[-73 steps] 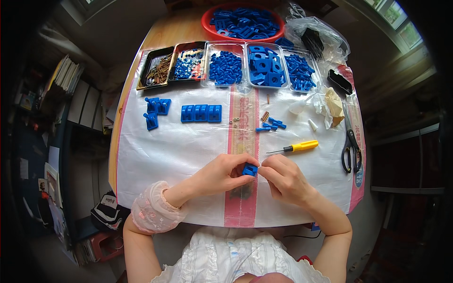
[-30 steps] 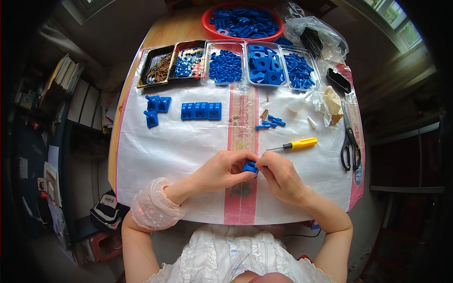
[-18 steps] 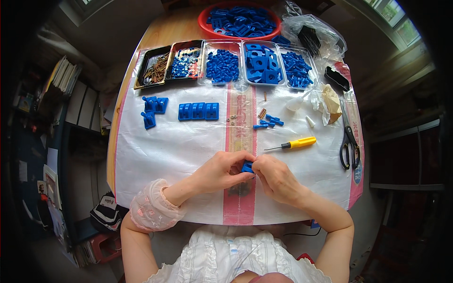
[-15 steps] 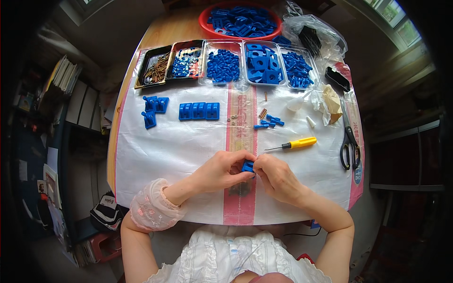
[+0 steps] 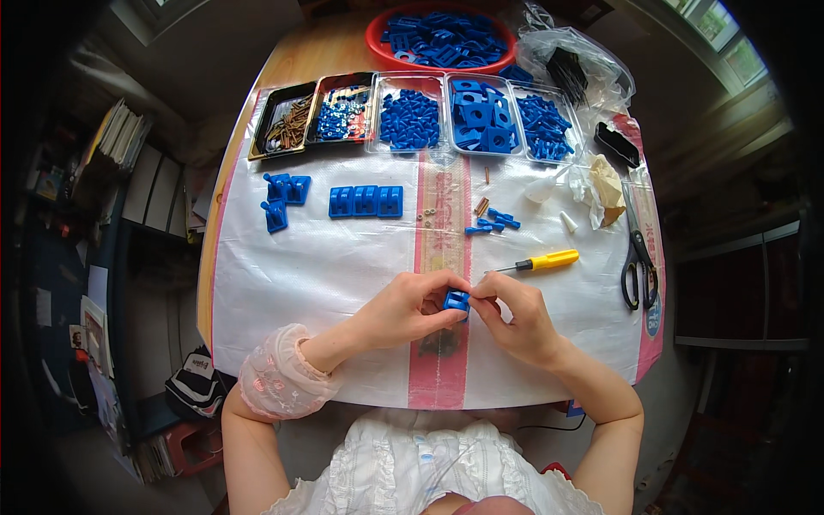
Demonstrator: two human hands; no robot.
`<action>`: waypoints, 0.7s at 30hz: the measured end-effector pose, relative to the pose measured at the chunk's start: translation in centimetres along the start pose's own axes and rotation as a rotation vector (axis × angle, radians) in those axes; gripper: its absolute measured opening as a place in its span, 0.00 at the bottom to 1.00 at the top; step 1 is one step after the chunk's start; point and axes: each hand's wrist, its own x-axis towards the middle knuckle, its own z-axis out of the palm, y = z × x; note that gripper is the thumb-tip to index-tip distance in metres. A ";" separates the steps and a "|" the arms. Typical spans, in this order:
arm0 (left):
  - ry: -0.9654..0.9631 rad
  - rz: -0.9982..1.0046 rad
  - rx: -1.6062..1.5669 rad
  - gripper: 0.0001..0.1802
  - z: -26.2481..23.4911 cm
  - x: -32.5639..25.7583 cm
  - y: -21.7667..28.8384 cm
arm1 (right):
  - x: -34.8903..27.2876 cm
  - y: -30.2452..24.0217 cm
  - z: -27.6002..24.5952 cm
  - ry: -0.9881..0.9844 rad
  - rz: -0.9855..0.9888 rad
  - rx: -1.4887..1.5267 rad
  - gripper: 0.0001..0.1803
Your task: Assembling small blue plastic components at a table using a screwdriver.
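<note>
Near the middle of the table, my left hand [image 5: 421, 305] grips a small blue plastic bracket [image 5: 457, 299] between thumb and fingers. My right hand [image 5: 520, 319] is closed in a pinch at the bracket's right edge; whatever its fingertips hold is too small to make out. Just beyond that hand lies a yellow-handled screwdriver [image 5: 549, 260], its tip toward the bracket. Farther off are several loose blue lever pieces [image 5: 498, 220], a few copper-coloured screws [image 5: 482, 206] and several small nuts [image 5: 427, 216]. Blue brackets stand in a row [image 5: 366, 202], with a cluster of blue brackets with levers [image 5: 276, 206] to their left.
Along the back stand trays of screws [image 5: 289, 124], small metal hardware [image 5: 343, 116], blue cones [image 5: 408, 120], blue brackets [image 5: 483, 120] and blue levers [image 5: 542, 124]. Behind them is a red basin [image 5: 374, 45] of blue parts. Black scissors [image 5: 639, 266], crumpled paper [image 5: 608, 193] and a white nozzle [image 5: 568, 222] lie right.
My right hand has drawn slightly right and turned, its fingertips now pinched at the bracket's edge, leaving more of the bracket visible. My left hand keeps its hold.
</note>
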 end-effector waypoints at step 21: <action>0.094 0.068 -0.078 0.16 0.6 -0.1 -0.8 | -0.3 0.5 0.9 0.099 -0.064 0.017 0.06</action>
